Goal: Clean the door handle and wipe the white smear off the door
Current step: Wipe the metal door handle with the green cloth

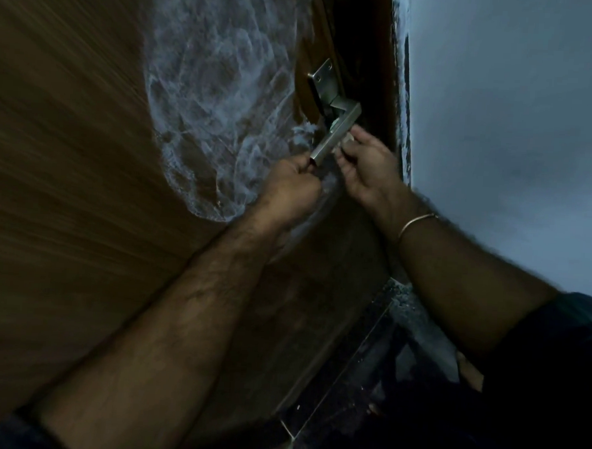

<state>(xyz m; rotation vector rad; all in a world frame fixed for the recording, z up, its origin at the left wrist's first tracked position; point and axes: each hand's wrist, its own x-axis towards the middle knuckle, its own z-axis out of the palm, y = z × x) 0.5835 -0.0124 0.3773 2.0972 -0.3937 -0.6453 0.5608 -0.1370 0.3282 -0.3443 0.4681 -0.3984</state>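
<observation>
While the white smear [211, 117] sat untouched on the door [69, 143], we curled our left hand [291, 186] round the handle [333, 133] tip to steady it; right hand [366, 166] pinched something pale beside it, probably a wipe

Dim light; pale grey wall [515, 133] above dark speckled floor [366, 365].

The door [69, 143] looks like brown wood with a fine straight grain and a dull, matt face, and the white smear [212, 93] across it is a chalky, streaky film in swirls. The door handle [333, 133] and its square plate are brushed silver metal with a soft sheen. The wall [516, 115] is smooth, matt, pale paint, and a thin, shiny metal bangle [418, 224] circles one wrist.
</observation>
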